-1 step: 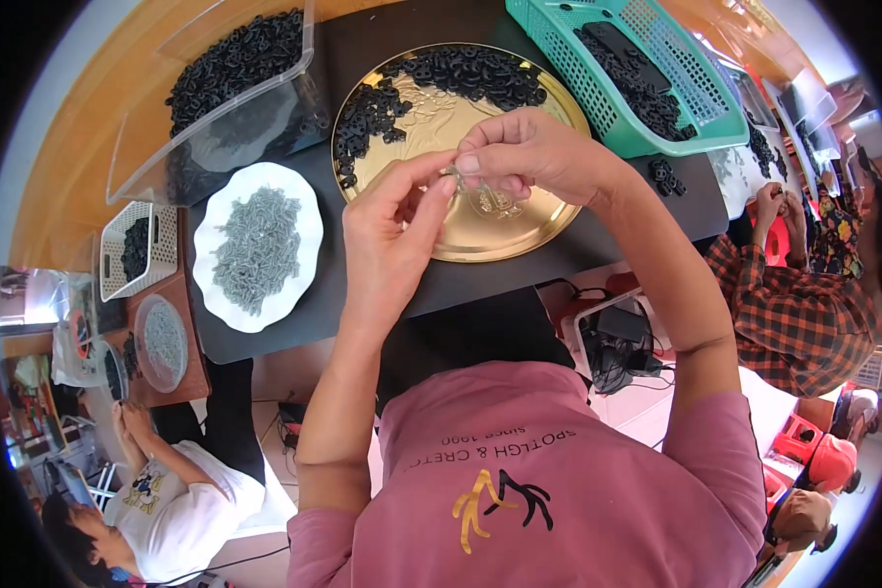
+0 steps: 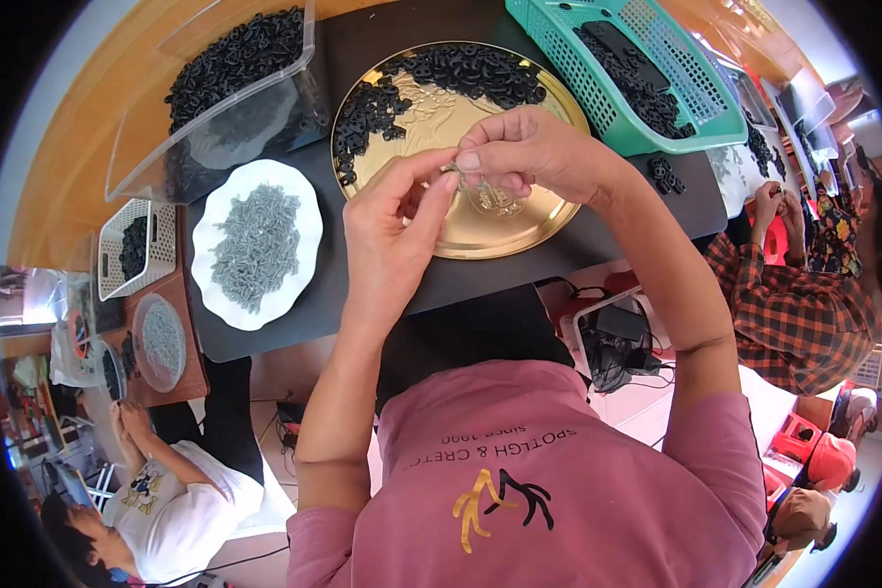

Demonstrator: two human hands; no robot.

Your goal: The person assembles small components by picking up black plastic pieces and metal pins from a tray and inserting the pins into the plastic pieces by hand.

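My left hand (image 2: 392, 211) and my right hand (image 2: 534, 157) meet above a round gold tray (image 2: 500, 235), fingertips pinched together. A tiny greyish piece seems to show between them, too small and too covered by the fingers to name. On the tray, small black looped plastic parts (image 2: 470, 73) lie heaped along the far and left rim. To the left, a white scalloped plate (image 2: 309, 220) carries a pile of small clear-grey slender pieces (image 2: 257, 245).
A clear plastic bin (image 2: 235, 127) of black parts stands far left, and a green perforated basket (image 2: 598, 93) with more of them far right. A few loose black parts (image 2: 666, 176) lie beside it. Co-workers sit at left (image 2: 181, 514) and right (image 2: 799, 299).
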